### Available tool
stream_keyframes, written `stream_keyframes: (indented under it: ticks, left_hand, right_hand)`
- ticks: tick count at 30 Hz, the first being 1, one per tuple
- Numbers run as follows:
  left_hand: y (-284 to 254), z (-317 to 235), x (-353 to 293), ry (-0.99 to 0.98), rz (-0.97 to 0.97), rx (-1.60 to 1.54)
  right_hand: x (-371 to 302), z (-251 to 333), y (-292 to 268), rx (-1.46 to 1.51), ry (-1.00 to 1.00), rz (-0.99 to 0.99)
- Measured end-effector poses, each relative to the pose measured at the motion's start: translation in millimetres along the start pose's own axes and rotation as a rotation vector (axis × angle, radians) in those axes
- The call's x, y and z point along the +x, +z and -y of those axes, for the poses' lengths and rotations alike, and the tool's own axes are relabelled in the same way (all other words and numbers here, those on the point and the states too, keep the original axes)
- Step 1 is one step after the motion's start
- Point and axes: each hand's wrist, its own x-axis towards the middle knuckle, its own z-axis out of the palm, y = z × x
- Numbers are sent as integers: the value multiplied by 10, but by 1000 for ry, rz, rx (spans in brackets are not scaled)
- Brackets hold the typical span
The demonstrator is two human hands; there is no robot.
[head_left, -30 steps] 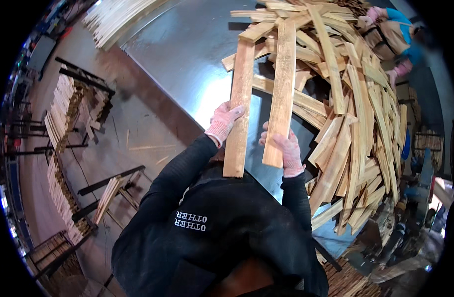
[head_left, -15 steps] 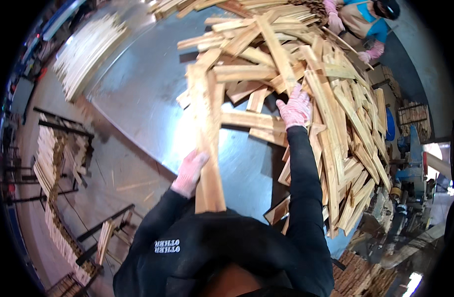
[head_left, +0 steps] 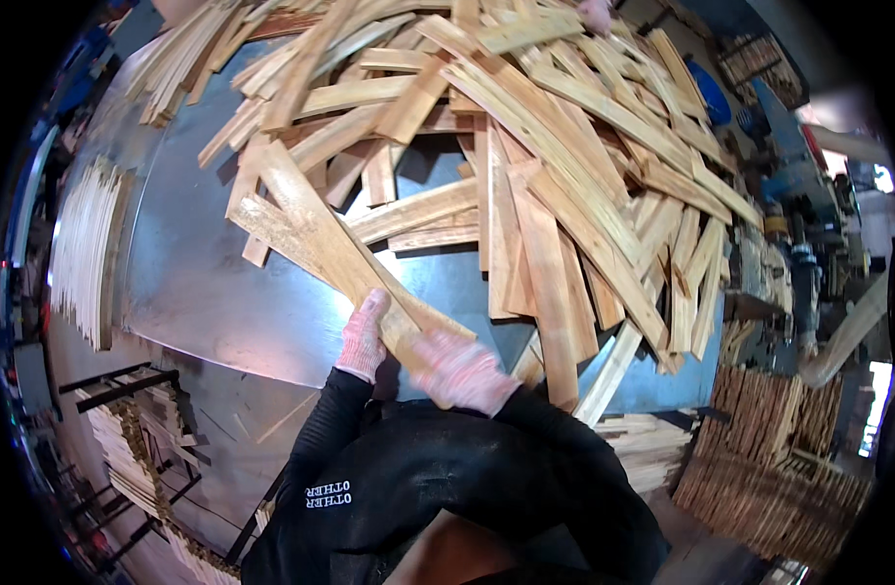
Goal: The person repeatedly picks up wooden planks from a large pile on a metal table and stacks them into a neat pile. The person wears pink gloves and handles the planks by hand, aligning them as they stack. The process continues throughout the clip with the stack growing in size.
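My left hand [head_left: 363, 336], in a pink-and-white knit glove, is closed on the edge of a long, flat wooden board [head_left: 306, 200] slanting away to the upper left. Another board [head_left: 282, 236] crosses it, and the two overlap just beyond the hand. My right hand [head_left: 464, 372], gloved alike, lies over the near end of the boards close to my body. Motion smears its fingers, so its grip does not show. Right of my hands, a large heap of loose boards [head_left: 550, 273] covers the metal table [head_left: 189, 263].
A neat stack of pale strips [head_left: 92, 253] stands at the table's left side. Black metal racks [head_left: 126, 385] with wood stand at the lower left. Stacked wood [head_left: 750, 429] and machinery [head_left: 794, 234] are on the right. Another person's gloved hand [head_left: 594, 15] shows at the top edge.
My right hand has come back from the heap to the near end of the boards. The held board now slants left, with another crossing it. The view has turned rightward.
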Motion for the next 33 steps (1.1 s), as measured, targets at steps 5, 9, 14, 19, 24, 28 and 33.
stream_keyframes:
  ticks: [5,9,14,19,24,28,33]
  left_hand:
    - [245,-8,47,-141,-168,-78]
    - [337,-128,-218,-117,-51,-135]
    - [-288,319,-391,224,-126,272]
    - [161,-264,-960,-137,-460,7]
    - [153,208,-479,-167,-230,-494]
    - [308,307,-473,-115,-259,-483]
    - [311,293,-366,-97,-263,-569]
  right_hand:
    - [-612,-1725,-785,-599,638,-828]
    - [-948,-2318,-1000,-549,675,-565]
    - [-1024,-2481,-1239,-603,444,-693]
    - [-434,-1218,-1443,-849,75,-736]
    - [392,-5,-226,-1022,-293,-622]
    - [373,-265,-401,-430,-50,-369]
    - [59,-1200,-779,-247,643,-516]
